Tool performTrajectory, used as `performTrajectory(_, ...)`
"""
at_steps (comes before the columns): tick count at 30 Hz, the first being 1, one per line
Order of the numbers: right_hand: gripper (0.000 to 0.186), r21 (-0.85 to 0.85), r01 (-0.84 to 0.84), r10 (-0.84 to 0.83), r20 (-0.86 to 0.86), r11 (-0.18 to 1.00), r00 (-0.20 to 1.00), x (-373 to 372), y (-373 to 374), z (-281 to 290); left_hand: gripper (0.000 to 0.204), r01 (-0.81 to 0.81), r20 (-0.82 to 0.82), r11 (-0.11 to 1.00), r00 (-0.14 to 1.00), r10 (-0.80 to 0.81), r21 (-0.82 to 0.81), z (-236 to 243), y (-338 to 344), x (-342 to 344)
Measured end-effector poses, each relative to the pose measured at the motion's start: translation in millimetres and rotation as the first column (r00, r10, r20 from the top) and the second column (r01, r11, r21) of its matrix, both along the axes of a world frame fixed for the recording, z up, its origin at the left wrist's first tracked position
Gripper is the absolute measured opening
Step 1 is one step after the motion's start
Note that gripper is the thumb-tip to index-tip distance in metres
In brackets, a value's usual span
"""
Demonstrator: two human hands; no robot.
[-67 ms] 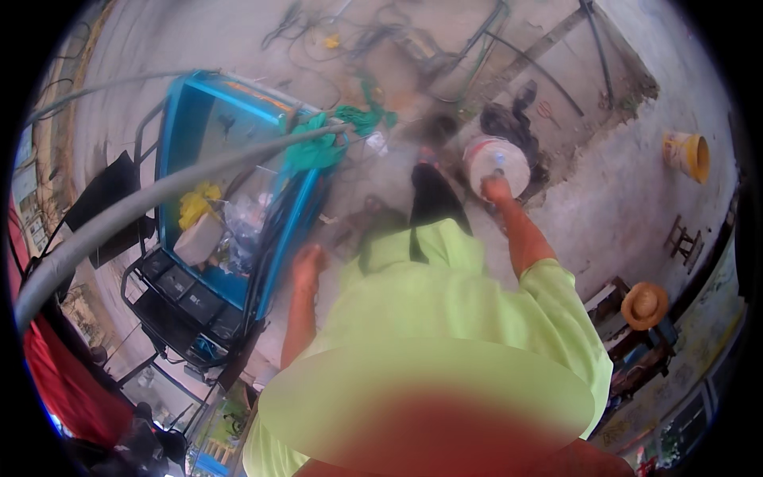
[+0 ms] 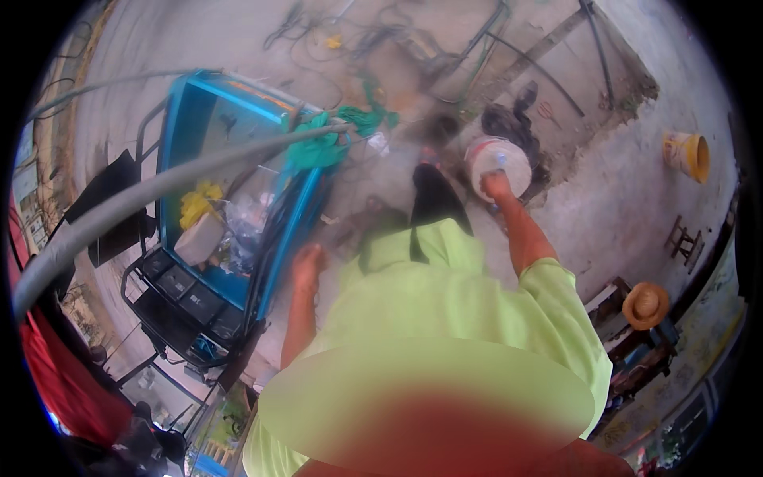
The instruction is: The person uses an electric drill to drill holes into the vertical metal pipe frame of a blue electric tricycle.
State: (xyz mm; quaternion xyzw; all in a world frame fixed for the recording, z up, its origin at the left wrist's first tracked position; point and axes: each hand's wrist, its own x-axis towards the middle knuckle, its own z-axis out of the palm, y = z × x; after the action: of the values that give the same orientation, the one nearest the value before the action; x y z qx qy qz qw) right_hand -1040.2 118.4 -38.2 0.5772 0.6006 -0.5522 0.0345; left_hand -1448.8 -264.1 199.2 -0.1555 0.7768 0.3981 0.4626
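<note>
My right hand point(image 2: 497, 186) is closed at the top of a white bucket point(image 2: 515, 163), apparently on its handle, which the fingers hide. The bucket hangs or stands beside my right leg; its pale round top faces up. My left hand point(image 2: 309, 260) hangs at my left side with curled fingers, and nothing shows in it. Close by on that side is a three-wheeled cart with a blue cargo bed point(image 2: 298, 226). In the bed lie a yellow bag point(image 2: 200, 205), a pale block point(image 2: 199, 241) and clear plastic point(image 2: 245, 219).
A grey pole point(image 2: 183, 176) slants across the cart, with green cloth point(image 2: 318, 143) at its end. Dark plastic point(image 2: 509, 119) lies beyond the bucket. Hoses point(image 2: 544, 73) cross the ground ahead. At right are a yellow-white bucket point(image 2: 687, 156), a small wooden stool point(image 2: 683, 242) and a straw hat point(image 2: 645, 306).
The white bucket has shifted very slightly to the right under my right hand. My left hand stays almost where it was.
</note>
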Motion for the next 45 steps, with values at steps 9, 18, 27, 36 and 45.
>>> performTrajectory(9,0.019,-0.199,0.185,-0.232,-0.247,0.962,0.941,-118.7,-58.2,44.3,0.015,0.057,-0.021,0.998,0.998,-0.057,0.022,-21.6,-101.2,-45.6)
performTrajectory(18,0.028,-0.262,0.352,-0.375,-0.042,0.899,0.926,-99.3,-155.4,113.8,0.013,0.065,0.004,0.998,0.998,-0.065,-0.002,-54.7,-189.5,-67.4)
performTrajectory(27,0.024,-0.344,0.450,-0.428,0.142,0.824,0.892,-19.5,-216.7,57.7,0.015,-0.010,0.001,0.998,1.000,0.010,-0.068,-29.4,-188.3,-66.4)
performTrajectory(36,0.034,-0.135,0.357,-0.344,0.114,0.924,0.932,-11.1,-165.3,88.8,0.022,0.094,0.023,0.990,0.995,-0.092,-0.109,-40.6,-135.1,-23.2)
performTrajectory(45,0.022,-0.250,0.526,-0.508,0.136,0.813,0.850,50.0,-188.3,93.8,0.017,0.285,0.032,0.958,0.958,-0.283,-0.046,-57.4,-94.5,-17.4)
